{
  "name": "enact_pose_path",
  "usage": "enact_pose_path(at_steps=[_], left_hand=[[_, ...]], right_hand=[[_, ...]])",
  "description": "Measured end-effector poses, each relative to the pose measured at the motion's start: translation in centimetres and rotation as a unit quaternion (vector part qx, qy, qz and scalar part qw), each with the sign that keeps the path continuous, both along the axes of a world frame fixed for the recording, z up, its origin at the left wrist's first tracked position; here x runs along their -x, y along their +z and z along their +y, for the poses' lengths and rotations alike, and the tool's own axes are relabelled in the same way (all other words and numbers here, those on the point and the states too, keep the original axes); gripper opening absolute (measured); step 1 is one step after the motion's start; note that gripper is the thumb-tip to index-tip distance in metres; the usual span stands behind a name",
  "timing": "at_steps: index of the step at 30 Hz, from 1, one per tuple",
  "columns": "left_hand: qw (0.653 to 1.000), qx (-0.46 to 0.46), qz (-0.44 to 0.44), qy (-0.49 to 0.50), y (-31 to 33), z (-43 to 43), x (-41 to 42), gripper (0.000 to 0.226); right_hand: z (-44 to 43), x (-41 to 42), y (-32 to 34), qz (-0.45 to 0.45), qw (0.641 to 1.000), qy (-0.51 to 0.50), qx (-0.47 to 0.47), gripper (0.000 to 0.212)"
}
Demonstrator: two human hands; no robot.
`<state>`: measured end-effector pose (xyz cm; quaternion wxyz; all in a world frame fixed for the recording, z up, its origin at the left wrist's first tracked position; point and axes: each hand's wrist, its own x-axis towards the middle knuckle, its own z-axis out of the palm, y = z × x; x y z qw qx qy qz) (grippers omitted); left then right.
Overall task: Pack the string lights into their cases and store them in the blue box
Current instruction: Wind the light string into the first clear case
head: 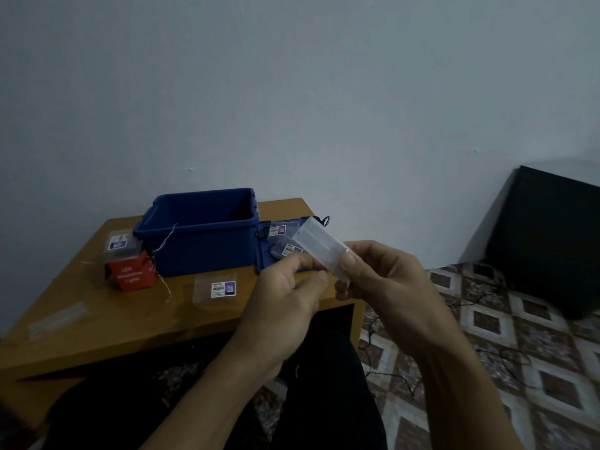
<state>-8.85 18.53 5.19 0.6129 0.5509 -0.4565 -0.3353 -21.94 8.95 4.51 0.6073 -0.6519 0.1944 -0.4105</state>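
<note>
Right hand (373, 274): fingers held the clear case (319, 246).
Left hand (292, 284): fingertips pinched its lower end.
Blue box (201, 251): stood open on table (97, 313).

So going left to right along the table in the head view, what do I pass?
Flat clear bag → red box → blue box → clear case held in both hands, left hand, right hand.
</note>
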Motion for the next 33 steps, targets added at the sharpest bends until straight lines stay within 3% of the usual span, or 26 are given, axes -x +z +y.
enact_pose_path(at_steps=[5, 12, 18, 26, 29, 31, 33], left_hand=[[0.999, -0.009, -0.033, -0.009, 0.1, -0.1, -0.5, 0.014], [0.998, -0.025, -0.062, -0.020, 0.0, -0.2, -1.2, 0.012], [0.977, -0.096, -0.189, -0.035, -0.1, -0.7, -3.3, 0.027], [0.979, -0.155, -0.076, -0.105, 0.0, -1.3, -4.6, 0.030], [0.977, -0.155, -0.074, -0.129, 0.5, -1.4, -4.8, 0.030], [0.974, -0.150, -0.112, -0.130, 1.2, -1.5, -5.0, 0.040], [0.959, -0.130, -0.228, -0.104, 1.7, -1.8, -5.3, 0.041]], right_hand=[[0.2, 0.5, 0.4, 0.026, 0.999, -0.001, 0.042, 0.031], [0.2, 0.2, 0.4, -0.020, 1.000, -0.019, -0.016, 0.033], [0.3, 0.4, 0.5, -0.036, 0.998, -0.010, -0.041, 0.040], [0.5, 0.4, 0.6, -0.065, 0.995, 0.050, -0.062, 0.029], [0.5, 0.5, 0.6, -0.054, 0.995, 0.068, -0.051, 0.029], [0.5, 0.6, 0.7, -0.051, 0.994, 0.084, -0.053, 0.031], [0.4, 0.8, 0.6, -0.042, 0.993, 0.099, -0.043, 0.037]])
